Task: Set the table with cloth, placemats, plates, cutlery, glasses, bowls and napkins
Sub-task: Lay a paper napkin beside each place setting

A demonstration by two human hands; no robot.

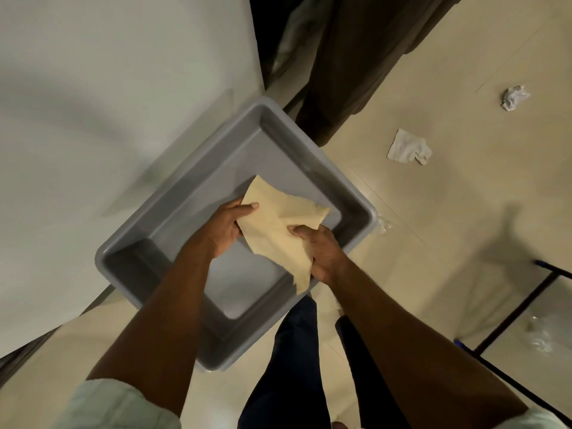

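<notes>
Head view, looking straight down. We hold a cream napkin (pixel 280 230) over a grey plastic tub (pixel 173 193), both hands on it.

Left hand (pixel 224 229): thumb on top of the napkin's 9 o'clock edge, fingers curled under, pinching the fabric. Right hand (pixel 322 250): thumb pressed on top near the 4 o'clock side, remaining fingers wrapped round the lower edge, clamped on the fabric. Napkin is partly folded and crumpled, one corner pointing to 11 o'clock, a loose tail hanging toward 5 o'clock past the right hand. It sits above the tub's interior, centre of frame; we cannot tell whether it touches the tub floor.

Tub is rectangular, rotated so its corners point to 12, 3, 6 and 9 o'clock. Nothing else visible inside it apart from the napkin. It sits on a pale tiled floor (pixel 464 212), its 10 o'clock side against a white wall (pixel 108 103).

At 12 o'clock, a dark brown curtain (pixel 356 57) hangs to the floor. At 2 o'clock, two crumpled white tissues (pixel 408 147) lie on the floor, well apart from the tub. At 4 o'clock, a dark metal frame (pixel 526 298) with some clear plastic beside it. Our dark trouser legs (pixel 288 366) at 6 o'clock, light sleeves at both lower corners.
</notes>
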